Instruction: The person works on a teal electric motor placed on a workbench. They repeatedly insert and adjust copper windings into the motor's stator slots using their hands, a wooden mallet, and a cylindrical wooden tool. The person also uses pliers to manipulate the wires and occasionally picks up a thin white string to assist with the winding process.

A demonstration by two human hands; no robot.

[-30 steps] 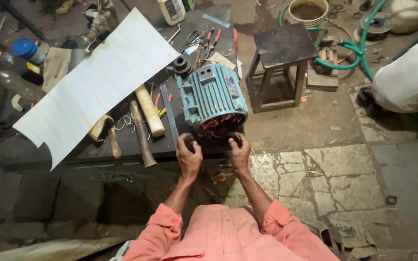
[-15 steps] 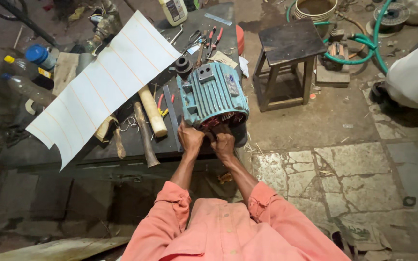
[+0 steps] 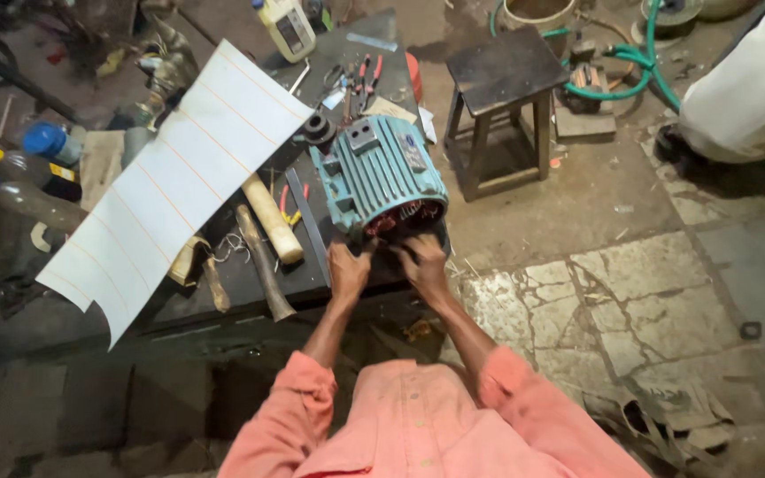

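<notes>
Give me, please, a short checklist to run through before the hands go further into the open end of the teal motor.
1. Both hands at the opening: ok. The left hand and right hand sit at the open end of the teal motor.
2. Motor fully on the dark workbench: not ok, to my eye; its open end lies at the bench corner.
3. Windings sound: cannot tell; only a glimpse of copper shows.
4. Loose tools away from the hands: ok. The wooden mallet and hammer lie to the left, apart.
5. White lined sheet off the motor: ok; it lies alongside.
6. Power disconnected: cannot tell.
</notes>
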